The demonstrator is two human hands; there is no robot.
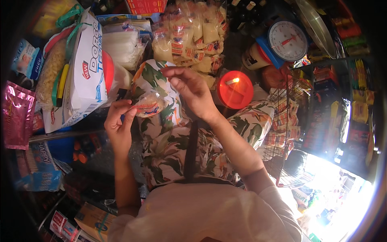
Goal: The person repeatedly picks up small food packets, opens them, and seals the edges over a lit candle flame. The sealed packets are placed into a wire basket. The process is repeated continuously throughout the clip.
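Observation:
My left hand [119,116] pinches the edge of a small printed plastic packet [150,105] between thumb and fingers, held above my lap. Its contents look pale and grainy. Just up and to the right, my right hand [189,87] is raised with its fingers bent and apart, holding nothing that I can see. Beyond my knees lies a heap of similar packets [189,36] of pale contents. Near my right hand stands a container with a red lid [235,89]; a lit candle stub [232,81] seems to rest on that lid.
At the left stands a white printed carton [87,69] beside a bag of dry pasta [53,69]. Clear plastic bags [122,45] lie behind it. A dial scale [287,40] stands at the upper right. A wire basket [284,130] with more packets is to the right, near stocked shelves.

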